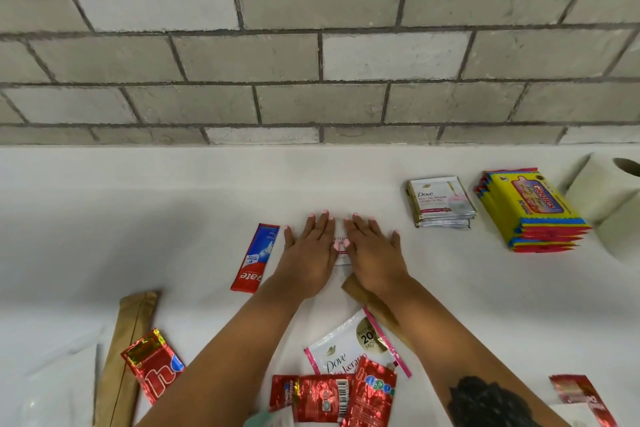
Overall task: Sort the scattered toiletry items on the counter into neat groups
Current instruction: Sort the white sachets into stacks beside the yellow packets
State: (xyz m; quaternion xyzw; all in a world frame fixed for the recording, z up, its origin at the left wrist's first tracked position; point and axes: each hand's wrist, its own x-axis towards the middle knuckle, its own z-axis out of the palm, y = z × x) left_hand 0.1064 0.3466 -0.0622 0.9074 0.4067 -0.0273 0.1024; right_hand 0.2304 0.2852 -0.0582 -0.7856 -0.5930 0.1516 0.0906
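My left hand [308,250] and my right hand [375,253] lie flat, fingers straight, side by side on a white sachet [341,246] at mid-counter; most of it is hidden beneath them. Left of my left hand lies a red and blue Colgate sachet [255,258]. A neat stack of Dove sachets [440,203] sits to the right, beside a stack of yellow wipes packs [530,213]. Near the front edge lie a loose Dove sachet [349,347], red Hapee sachets [152,364] [370,392], a red sachet with a barcode [311,397] and another red sachet [585,399].
A grey brick wall [311,45] rises behind the white counter [173,201]. Toilet paper rolls [609,198] stand at the far right. Brown paper sleeves lie at front left [128,350] and under my right wrist [367,298].
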